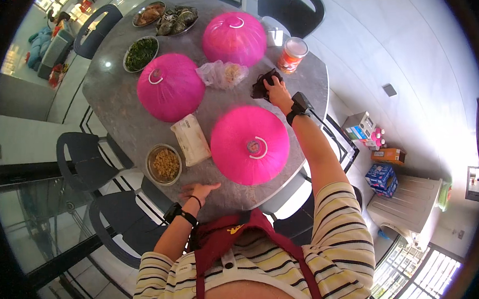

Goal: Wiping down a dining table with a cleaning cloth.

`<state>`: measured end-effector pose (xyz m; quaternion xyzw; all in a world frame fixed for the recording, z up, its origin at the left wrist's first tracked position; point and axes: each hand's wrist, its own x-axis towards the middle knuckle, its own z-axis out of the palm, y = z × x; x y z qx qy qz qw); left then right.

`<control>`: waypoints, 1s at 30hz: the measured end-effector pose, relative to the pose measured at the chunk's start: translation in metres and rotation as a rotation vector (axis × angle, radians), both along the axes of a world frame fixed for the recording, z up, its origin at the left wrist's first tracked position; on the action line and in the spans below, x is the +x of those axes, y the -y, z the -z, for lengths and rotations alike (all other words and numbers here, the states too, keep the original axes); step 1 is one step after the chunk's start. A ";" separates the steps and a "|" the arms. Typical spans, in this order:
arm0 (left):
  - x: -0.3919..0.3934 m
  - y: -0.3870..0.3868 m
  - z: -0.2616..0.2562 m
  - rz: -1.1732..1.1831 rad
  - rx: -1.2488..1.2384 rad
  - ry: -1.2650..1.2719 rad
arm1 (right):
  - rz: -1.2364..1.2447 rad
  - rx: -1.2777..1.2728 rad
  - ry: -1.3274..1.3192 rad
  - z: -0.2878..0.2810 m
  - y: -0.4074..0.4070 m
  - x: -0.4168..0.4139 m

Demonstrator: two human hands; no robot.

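My right hand (278, 92) reaches across the grey table (113, 95) and rests on a dark, crumpled, cloth-like thing (261, 86), its fingers spread over the right edge. Whether the fingers grip it, I cannot tell. Just beyond stands a jar with a red label (291, 56). Near the front edge of the table, my left hand (199, 191) is empty, fingers apart, beside a metal bowl of yellow-brown crumbly food (165, 164). A pink mesh food cover (239, 149) lies between the hands, with a soft pack of tissues (191, 140) to its left.
Two more pink mesh covers (170, 88) (234, 37) stand farther back, a knotted plastic bag (222, 75) between them. Plates of leafy greens (141, 53), leaf-wrapped bundles (177, 20) and brown food (149, 14) sit at the far left. Dark chairs (83, 160) surround the table.
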<state>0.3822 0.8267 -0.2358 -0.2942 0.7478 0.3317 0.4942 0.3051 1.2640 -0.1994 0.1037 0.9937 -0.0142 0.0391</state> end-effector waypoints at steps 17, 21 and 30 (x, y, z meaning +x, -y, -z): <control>0.009 -0.003 -0.008 0.143 0.180 -0.040 | 0.191 -0.148 -0.025 0.008 -0.015 -0.096; 0.002 -0.025 -0.032 0.222 0.061 0.056 | 0.214 -0.134 -0.011 -0.001 -0.026 -0.098; 0.001 -0.024 -0.031 0.216 0.177 0.135 | 0.196 -0.088 -0.026 0.007 -0.035 -0.091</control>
